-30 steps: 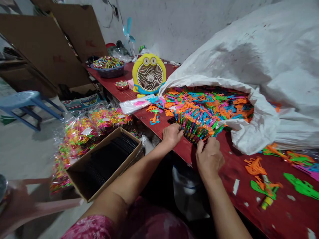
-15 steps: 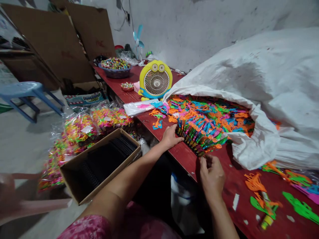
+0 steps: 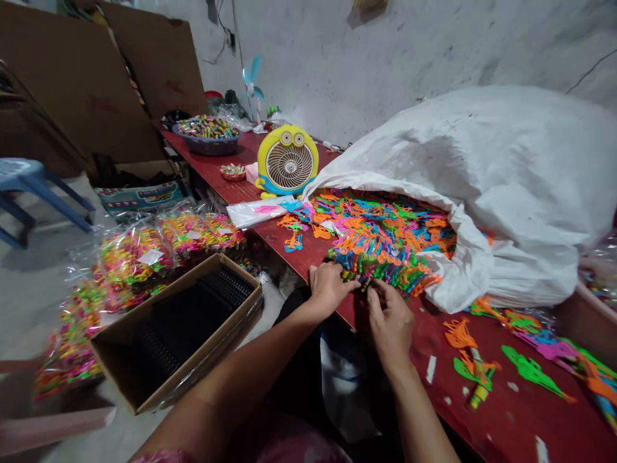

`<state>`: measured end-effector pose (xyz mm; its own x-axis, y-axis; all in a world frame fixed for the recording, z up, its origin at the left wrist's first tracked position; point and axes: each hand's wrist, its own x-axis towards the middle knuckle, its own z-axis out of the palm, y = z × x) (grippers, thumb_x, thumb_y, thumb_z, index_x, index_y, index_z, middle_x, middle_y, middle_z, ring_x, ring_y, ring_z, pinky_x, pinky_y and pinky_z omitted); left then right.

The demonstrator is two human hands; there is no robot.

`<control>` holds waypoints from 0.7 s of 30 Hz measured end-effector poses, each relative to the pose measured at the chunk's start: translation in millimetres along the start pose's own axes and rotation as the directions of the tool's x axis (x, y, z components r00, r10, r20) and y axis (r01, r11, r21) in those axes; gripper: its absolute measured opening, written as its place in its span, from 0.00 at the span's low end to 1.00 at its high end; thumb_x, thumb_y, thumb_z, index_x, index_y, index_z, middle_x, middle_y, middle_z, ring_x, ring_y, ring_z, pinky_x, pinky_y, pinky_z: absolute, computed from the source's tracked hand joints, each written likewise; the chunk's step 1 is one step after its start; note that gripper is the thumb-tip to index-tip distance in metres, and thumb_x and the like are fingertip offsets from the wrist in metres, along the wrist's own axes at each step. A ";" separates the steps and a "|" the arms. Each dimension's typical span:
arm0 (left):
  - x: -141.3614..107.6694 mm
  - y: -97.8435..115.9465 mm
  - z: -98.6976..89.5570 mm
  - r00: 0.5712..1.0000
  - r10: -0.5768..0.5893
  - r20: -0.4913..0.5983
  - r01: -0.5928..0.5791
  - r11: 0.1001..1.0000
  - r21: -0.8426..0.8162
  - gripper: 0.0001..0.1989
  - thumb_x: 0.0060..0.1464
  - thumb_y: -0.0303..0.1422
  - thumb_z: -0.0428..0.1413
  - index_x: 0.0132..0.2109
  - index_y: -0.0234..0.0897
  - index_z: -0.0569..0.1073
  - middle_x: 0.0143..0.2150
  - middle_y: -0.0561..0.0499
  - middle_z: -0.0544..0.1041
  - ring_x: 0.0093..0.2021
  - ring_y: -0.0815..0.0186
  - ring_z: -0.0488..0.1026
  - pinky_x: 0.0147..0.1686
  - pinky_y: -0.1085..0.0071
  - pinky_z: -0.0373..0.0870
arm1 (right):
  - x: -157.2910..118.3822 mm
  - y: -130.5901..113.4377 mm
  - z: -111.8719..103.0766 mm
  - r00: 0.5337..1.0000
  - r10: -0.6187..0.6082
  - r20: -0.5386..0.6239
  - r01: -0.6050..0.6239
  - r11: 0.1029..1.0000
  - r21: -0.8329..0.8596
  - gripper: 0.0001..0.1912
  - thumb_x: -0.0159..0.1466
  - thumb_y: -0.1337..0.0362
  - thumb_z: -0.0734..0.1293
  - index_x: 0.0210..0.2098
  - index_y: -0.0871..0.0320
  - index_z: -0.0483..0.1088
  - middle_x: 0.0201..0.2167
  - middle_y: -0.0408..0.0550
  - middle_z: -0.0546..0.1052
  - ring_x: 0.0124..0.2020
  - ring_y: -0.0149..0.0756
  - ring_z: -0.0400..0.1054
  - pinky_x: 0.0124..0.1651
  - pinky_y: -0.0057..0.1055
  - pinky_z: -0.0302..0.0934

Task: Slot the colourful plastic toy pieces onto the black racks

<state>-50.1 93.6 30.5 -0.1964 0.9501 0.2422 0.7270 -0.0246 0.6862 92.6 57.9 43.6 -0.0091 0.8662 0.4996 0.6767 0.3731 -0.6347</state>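
Observation:
A dense row of colourful plastic pieces (image 3: 385, 265) lies at the front edge of the red table (image 3: 419, 341), below a spread of similar loose pieces (image 3: 380, 218). My left hand (image 3: 330, 286) is at the left end of this row, its thumb stretched toward small dark and yellow parts along the row's lower side. Close by on the right, my right hand (image 3: 391, 315) has its thumb and forefinger bent together at those small parts. What lies between the fingertips of either hand is too small to make out.
A white sack (image 3: 482, 161) spills pieces onto the table. Behind are a yellow fan (image 3: 289, 161) and a blue basin (image 3: 209, 145). An open cardboard box (image 3: 216, 347) of black trays and bagged pieces (image 3: 135, 251) stand to my left. Loose pieces (image 3: 535, 370) lie at right.
My right hand has moved left along the row, closer to my left hand. The pieces in the row lean differently, more pressed together. The view has shifted to the right.

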 end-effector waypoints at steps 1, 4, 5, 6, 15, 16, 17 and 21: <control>-2.9 3.8 -2.8 1.000 0.005 -0.004 -0.005 1.000 -0.010 0.21 0.49 0.52 0.62 0.27 0.38 0.73 0.32 0.48 0.78 0.38 0.59 0.73 0.38 0.65 0.58 | 2.8 -1.9 -3.3 1.000 0.013 -0.014 -0.013 1.000 0.006 0.21 0.67 0.53 0.61 0.50 0.61 0.72 0.40 0.55 0.79 0.36 0.40 0.73 0.41 0.36 0.66; -9.0 12.2 -12.9 0.999 -0.006 0.044 0.009 0.997 -0.073 0.21 0.50 0.50 0.62 0.23 0.38 0.71 0.27 0.52 0.76 0.33 0.63 0.71 0.36 0.67 0.57 | 11.4 -4.5 -12.6 0.997 0.077 0.001 -0.077 0.994 0.075 0.23 0.65 0.51 0.62 0.51 0.60 0.72 0.36 0.53 0.79 0.30 0.37 0.71 0.35 0.34 0.66; -10.4 13.8 -16.2 0.998 -0.011 0.068 0.016 0.996 -0.087 0.20 0.50 0.48 0.63 0.23 0.38 0.70 0.26 0.53 0.76 0.32 0.63 0.71 0.36 0.67 0.56 | 14.7 -4.3 -15.2 0.995 0.100 0.015 -0.101 0.989 0.108 0.23 0.65 0.50 0.62 0.50 0.60 0.72 0.34 0.51 0.78 0.29 0.36 0.71 0.33 0.33 0.65; -11.6 14.8 -19.1 0.996 -0.009 0.087 0.017 0.995 -0.095 0.19 0.50 0.47 0.64 0.23 0.38 0.70 0.26 0.53 0.76 0.32 0.64 0.71 0.36 0.67 0.57 | 18.3 -3.6 -17.4 0.993 0.117 0.027 -0.120 0.983 0.137 0.22 0.64 0.49 0.62 0.48 0.60 0.72 0.32 0.50 0.78 0.27 0.36 0.70 0.32 0.32 0.65; -9.1 5.2 -13.9 0.995 0.021 0.101 0.004 0.970 -0.244 0.10 0.51 0.40 0.64 0.30 0.39 0.76 0.27 0.56 0.75 0.32 0.66 0.70 0.34 0.72 0.62 | 50.4 -7.3 -22.3 0.995 0.013 0.103 -0.016 1.000 0.026 0.16 0.62 0.51 0.63 0.38 0.57 0.72 0.31 0.48 0.77 0.29 0.36 0.70 0.34 0.31 0.61; -7.2 2.9 -11.7 0.992 0.022 0.122 0.015 0.957 -0.289 0.09 0.50 0.39 0.64 0.31 0.39 0.77 0.26 0.56 0.74 0.30 0.68 0.69 0.33 0.73 0.62 | 52.9 -8.6 -21.6 0.994 0.007 0.106 -0.006 1.000 -0.016 0.16 0.62 0.51 0.63 0.37 0.57 0.72 0.30 0.48 0.77 0.28 0.36 0.69 0.33 0.31 0.60; -5.2 0.5 -9.6 0.989 0.024 0.143 0.025 0.944 -0.330 0.09 0.49 0.39 0.64 0.32 0.38 0.77 0.25 0.57 0.74 0.29 0.69 0.69 0.31 0.74 0.62 | 55.2 -9.7 -20.8 0.994 0.009 0.111 -0.002 0.998 -0.069 0.16 0.62 0.51 0.62 0.35 0.57 0.72 0.28 0.48 0.77 0.27 0.36 0.69 0.32 0.31 0.59; 0.9 -7.8 -3.4 0.980 0.040 0.196 0.054 0.890 -0.452 0.10 0.45 0.37 0.65 0.35 0.37 0.79 0.25 0.57 0.74 0.27 0.70 0.68 0.28 0.76 0.63 | 61.4 -11.6 -18.5 0.987 0.044 0.152 0.002 0.957 -0.289 0.14 0.62 0.53 0.62 0.29 0.56 0.71 0.22 0.46 0.73 0.24 0.36 0.66 0.30 0.30 0.54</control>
<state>-58.1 93.6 27.7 -0.0346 0.9909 0.1303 0.3390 -0.1110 0.9342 97.8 100.7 92.5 -0.0913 0.9223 0.3755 0.8606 0.2628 -0.4362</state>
